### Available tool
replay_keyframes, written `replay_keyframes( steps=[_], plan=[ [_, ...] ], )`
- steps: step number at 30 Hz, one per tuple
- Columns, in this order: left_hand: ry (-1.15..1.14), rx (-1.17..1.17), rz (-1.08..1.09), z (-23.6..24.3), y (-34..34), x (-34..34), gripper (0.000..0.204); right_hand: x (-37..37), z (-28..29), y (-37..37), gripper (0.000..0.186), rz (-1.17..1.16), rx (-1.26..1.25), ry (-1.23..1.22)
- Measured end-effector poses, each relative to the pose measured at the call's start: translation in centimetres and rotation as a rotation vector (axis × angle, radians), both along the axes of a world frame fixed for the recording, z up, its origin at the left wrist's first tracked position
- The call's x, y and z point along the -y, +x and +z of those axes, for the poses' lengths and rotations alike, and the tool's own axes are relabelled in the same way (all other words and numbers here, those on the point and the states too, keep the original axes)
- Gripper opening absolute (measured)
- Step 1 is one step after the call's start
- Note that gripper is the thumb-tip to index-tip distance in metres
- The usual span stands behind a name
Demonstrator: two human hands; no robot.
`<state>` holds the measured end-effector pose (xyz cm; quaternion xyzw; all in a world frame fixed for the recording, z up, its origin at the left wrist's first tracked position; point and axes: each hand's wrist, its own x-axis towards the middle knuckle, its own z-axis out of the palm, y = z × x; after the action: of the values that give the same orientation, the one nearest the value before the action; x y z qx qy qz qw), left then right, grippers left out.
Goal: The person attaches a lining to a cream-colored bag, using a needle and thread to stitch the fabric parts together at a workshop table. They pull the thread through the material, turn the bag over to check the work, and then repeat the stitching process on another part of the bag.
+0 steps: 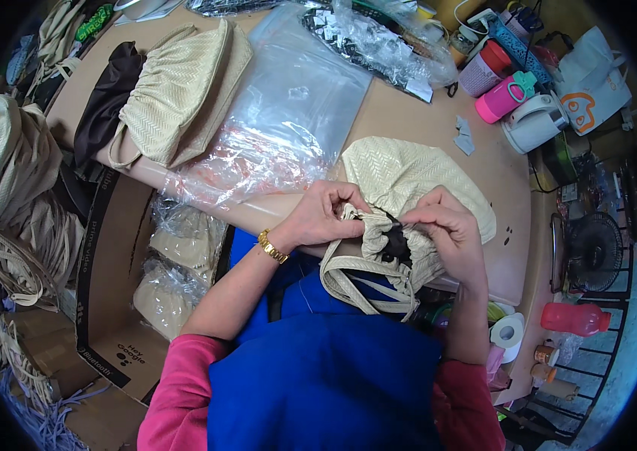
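Observation:
A cream woven-texture handbag lies at the table's near edge, its gathered mouth turned toward me and its strap hanging over my lap. Dark lining shows in the opening. My left hand pinches the gathered rim on the left side, with a gold-coloured bracelet at the wrist. On the other side of the mouth, my right hand has its thumb and fingers pressed together at the rim by the lining. Any small part between those fingertips is too small to make out.
More cream bags lie at the far left beside clear plastic bags. A cardboard box at my left holds plastic-wrapped bags. Beyond it bags are piled. Bottles and a white kettle stand far right.

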<state>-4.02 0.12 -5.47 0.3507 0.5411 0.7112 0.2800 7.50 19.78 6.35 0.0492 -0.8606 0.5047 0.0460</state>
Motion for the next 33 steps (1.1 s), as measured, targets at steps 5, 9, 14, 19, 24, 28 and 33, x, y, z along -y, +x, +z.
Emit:
replay_keyframes(
  steps=[5, 9, 14, 19, 24, 28, 33],
  plan=[
    [-0.032, 0.007, 0.008, 1.1, 0.2, 0.2, 0.018, 0.9, 0.1, 0.2, 0.033, -0.061, -0.248, 0.532],
    [-0.025, 0.004, 0.009, 0.3, 0.1, 0.1, 0.019, 1.8, 0.7, 0.6, 0.033, -0.080, -0.307, 0.719],
    [-0.014, 0.067, -0.009, 0.8, 0.2, 0.2, 0.019, 4.1, 2.3, 1.1, 0.031, -0.026, -0.345, 0.986],
    [-0.029, 0.034, -0.045, 0.2, 0.0, 0.1, 0.017, 5.0, 3.6, 0.7, 0.027, 0.094, -0.308, 1.162],
    [-0.021, -0.004, -0.046, -0.4, -0.3, 0.1, 0.017, 4.7, 4.8, -0.8, 0.021, 0.203, -0.141, 1.095],
    [-0.006, 0.033, -0.044, -0.1, -0.2, -0.2, 0.017, 0.8, 4.6, -2.6, 0.016, 0.238, -0.066, 0.694],
    [-0.029, 0.000, -0.050, 0.0, -0.3, 0.0, 0.018, 0.2, 3.8, -2.9, 0.011, 0.211, -0.003, 0.605]
  ],
)
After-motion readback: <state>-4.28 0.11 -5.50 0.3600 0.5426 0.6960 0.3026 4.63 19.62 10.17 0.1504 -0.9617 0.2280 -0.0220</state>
